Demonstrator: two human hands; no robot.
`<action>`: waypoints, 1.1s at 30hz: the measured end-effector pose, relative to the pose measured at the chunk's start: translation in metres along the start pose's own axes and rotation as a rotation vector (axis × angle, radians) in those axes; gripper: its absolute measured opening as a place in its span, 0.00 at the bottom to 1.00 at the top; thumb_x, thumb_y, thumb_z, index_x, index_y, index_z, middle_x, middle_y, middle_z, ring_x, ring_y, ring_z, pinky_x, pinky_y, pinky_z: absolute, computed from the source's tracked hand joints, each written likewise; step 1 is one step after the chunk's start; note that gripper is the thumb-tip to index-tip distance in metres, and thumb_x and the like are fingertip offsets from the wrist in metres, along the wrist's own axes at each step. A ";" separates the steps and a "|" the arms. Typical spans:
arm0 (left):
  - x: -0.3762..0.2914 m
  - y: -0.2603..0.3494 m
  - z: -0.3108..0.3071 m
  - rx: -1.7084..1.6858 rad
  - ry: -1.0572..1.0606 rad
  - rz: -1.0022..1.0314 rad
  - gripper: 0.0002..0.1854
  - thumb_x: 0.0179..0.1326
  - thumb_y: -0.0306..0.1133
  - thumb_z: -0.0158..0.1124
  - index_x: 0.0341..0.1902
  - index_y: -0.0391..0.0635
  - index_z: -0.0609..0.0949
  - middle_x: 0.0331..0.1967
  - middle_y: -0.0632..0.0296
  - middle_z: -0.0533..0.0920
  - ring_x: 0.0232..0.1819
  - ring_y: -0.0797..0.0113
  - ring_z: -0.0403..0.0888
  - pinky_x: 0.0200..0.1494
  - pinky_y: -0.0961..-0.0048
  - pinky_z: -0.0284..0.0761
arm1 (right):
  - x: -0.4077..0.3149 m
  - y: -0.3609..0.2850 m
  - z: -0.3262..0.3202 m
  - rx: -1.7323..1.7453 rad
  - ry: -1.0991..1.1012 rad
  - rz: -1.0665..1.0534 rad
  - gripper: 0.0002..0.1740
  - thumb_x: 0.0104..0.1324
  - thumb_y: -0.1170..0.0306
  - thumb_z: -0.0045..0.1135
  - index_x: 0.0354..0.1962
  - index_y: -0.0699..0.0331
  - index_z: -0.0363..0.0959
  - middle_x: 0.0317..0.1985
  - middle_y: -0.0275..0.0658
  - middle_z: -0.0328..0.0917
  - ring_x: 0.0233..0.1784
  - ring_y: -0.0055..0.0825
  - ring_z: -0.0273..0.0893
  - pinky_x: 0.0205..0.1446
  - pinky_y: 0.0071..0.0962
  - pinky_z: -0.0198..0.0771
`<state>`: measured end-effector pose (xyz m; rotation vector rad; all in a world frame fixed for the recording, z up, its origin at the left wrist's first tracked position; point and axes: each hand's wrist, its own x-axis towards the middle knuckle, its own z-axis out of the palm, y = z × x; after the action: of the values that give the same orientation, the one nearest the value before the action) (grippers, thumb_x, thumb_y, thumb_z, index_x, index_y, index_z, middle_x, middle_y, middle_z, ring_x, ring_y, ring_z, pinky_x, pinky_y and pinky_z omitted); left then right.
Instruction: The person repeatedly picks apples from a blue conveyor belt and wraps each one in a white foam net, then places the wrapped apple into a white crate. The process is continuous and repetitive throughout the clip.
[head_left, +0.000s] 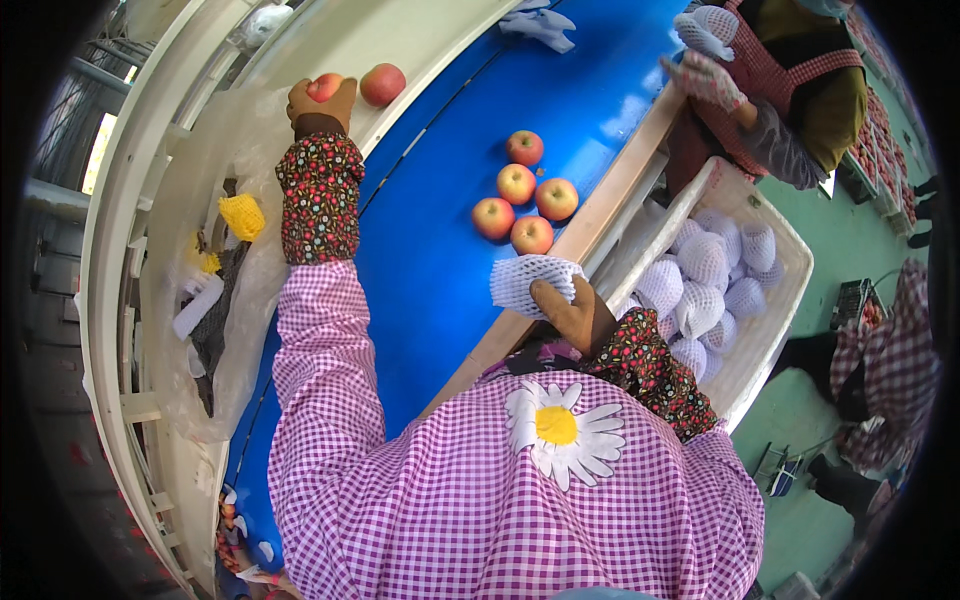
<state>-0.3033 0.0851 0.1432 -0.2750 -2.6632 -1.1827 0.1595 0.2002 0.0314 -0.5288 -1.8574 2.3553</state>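
Observation:
My left hand (322, 101), in a brown glove, is closed around a red apple (325, 87) over the pale shelf beyond the blue belt. Just right of it, a larger red apple (382, 85) rests on that shelf. My right hand (571, 311), also gloved in brown, holds a white foam fruit net (534, 285) at the belt's near edge; whether the net has anything inside cannot be told. Several red-yellow apples (531, 235) lie grouped on the blue belt (427, 300) just beyond the net.
A white crate (796, 259) of net-wrapped fruit stands at the right, behind a wooden rail (600, 210). A co-worker's gloved hand (705, 81) is at the upper right. Clear plastic with yellow netting (241, 217) lies at the left. White nets (540, 28) lie at the belt's far end.

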 end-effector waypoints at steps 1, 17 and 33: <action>0.005 -0.004 0.003 0.155 -0.042 -0.051 0.47 0.45 0.54 0.77 0.64 0.33 0.75 0.59 0.42 0.81 0.62 0.51 0.80 0.68 0.60 0.74 | 0.000 0.006 -0.004 0.024 0.020 0.000 0.19 0.76 0.65 0.55 0.57 0.70 0.77 0.48 0.40 0.85 0.51 0.27 0.81 0.56 0.30 0.76; -0.256 -0.050 0.076 0.346 -0.684 0.787 0.38 0.55 0.44 0.76 0.69 0.47 0.74 0.66 0.46 0.75 0.68 0.42 0.72 0.70 0.53 0.70 | -0.025 0.017 -0.055 0.052 0.170 0.134 0.19 0.77 0.66 0.52 0.56 0.72 0.76 0.49 0.42 0.85 0.53 0.29 0.83 0.59 0.30 0.76; -0.283 -0.071 0.031 -1.788 -1.016 -0.837 0.48 0.59 0.71 0.66 0.67 0.40 0.71 0.53 0.43 0.81 0.46 0.45 0.85 0.49 0.55 0.86 | -0.028 0.009 -0.048 0.097 0.093 0.102 0.22 0.80 0.64 0.48 0.61 0.72 0.73 0.53 0.42 0.84 0.56 0.30 0.82 0.63 0.32 0.75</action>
<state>-0.0534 0.0383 -0.0036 0.1096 -0.9379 -4.1435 0.2031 0.2342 0.0190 -0.7249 -1.7063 2.4237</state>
